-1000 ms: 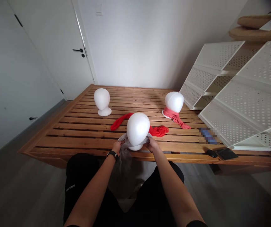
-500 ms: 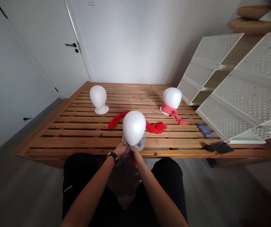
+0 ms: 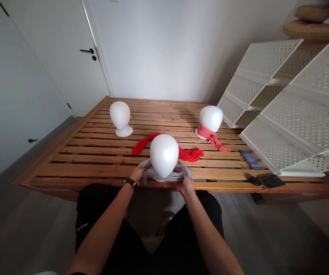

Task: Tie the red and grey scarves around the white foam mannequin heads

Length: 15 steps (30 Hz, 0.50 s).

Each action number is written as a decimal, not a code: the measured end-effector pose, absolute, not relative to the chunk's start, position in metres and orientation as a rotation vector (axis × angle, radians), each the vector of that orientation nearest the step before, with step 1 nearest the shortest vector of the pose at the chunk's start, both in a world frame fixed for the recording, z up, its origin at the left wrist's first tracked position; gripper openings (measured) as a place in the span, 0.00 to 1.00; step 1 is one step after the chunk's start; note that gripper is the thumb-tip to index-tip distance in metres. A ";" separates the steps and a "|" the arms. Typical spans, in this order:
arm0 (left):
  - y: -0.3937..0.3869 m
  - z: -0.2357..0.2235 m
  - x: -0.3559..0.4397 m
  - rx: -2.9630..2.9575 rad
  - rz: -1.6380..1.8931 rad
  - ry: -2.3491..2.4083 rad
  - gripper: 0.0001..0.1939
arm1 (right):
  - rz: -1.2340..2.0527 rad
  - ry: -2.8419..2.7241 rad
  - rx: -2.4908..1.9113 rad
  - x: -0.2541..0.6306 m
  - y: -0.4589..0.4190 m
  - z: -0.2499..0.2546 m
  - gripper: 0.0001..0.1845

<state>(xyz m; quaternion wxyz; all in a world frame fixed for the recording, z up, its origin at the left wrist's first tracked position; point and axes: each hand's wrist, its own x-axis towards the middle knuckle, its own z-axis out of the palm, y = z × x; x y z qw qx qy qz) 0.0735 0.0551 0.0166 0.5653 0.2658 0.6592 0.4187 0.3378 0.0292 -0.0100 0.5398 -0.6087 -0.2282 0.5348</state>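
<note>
A white foam mannequin head (image 3: pixel 164 156) stands near the front edge of the slatted wooden bed. Around its neck runs a grey scarf (image 3: pixel 168 176), stretched out to both sides. On the left of the head, my left hand (image 3: pixel 136 175) is closed on the scarf. My right hand (image 3: pixel 187 185) grips the scarf on the other side, its fingers partly hidden by the cloth. Behind this head lies a bright red scarf (image 3: pixel 191 154), partly covered from view by the head.
A bare mannequin head (image 3: pixel 120 116) stands at the back left. Another mannequin head (image 3: pixel 211 117), with a coral scarf (image 3: pixel 207 133) tied round its neck, is at the back right. A computer mouse (image 3: pixel 255 180), a black flat pad (image 3: pixel 272 180) and white perforated shelves (image 3: pixel 304 122) occupy the right.
My hands have parted from in front of the neck, the left going left and the right going right. The grey scarf, bunched before, is now spread wide at the neck.
</note>
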 end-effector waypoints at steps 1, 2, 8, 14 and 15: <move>0.058 0.021 0.068 0.596 0.986 1.544 0.11 | 1.244 -0.512 -1.474 0.350 0.034 -0.006 0.13; 0.061 0.025 0.062 0.570 0.986 1.541 0.11 | 1.224 -0.498 -1.502 0.363 0.038 -0.002 0.12; 0.080 0.046 0.024 0.565 0.936 1.505 0.09 | 1.234 -0.803 -1.694 0.427 0.059 0.021 0.08; 0.119 0.068 -0.002 0.595 0.831 1.436 0.06 | 1.107 -1.113 -1.907 0.473 0.105 0.043 0.12; 0.130 0.073 -0.007 0.597 0.821 1.433 0.08 | 1.111 -1.164 -1.937 0.479 0.116 0.047 0.10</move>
